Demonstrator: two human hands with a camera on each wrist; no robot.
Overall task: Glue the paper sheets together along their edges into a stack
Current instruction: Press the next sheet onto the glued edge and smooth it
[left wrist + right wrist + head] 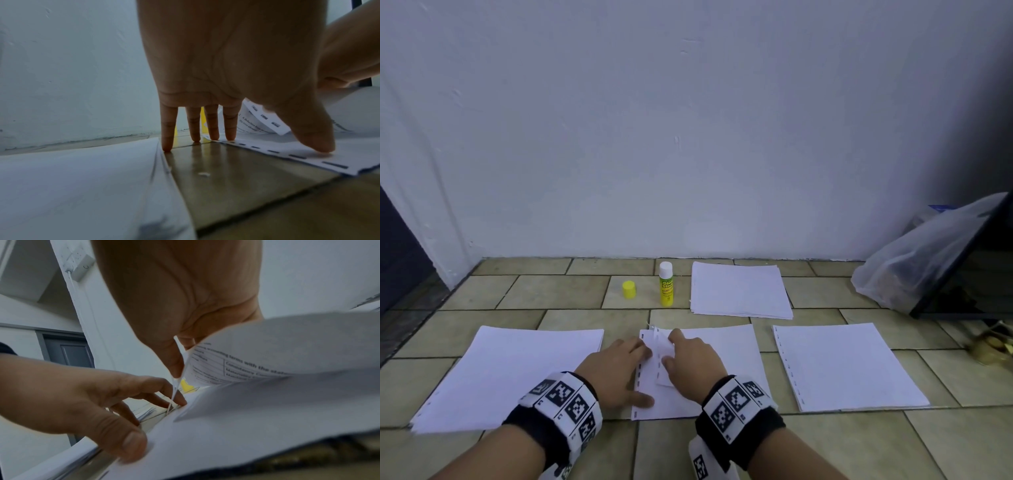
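white sheet (717,346) lies pinned under left hand (616,371), edge lifted by right hand (693,363).

Light is dim, cool and even in all three views, giving the pale painted wall (688,120) a bluish cast and leaving only faint, soft shadows under the hands. The head view is sharp at centre but bends straight lines near its edges, and its right edge falls dark. Both wrist views are soft and smeared: near white paper (82,186) blurs, and the glossy beige floor tiles (216,170) show a dull sheen.
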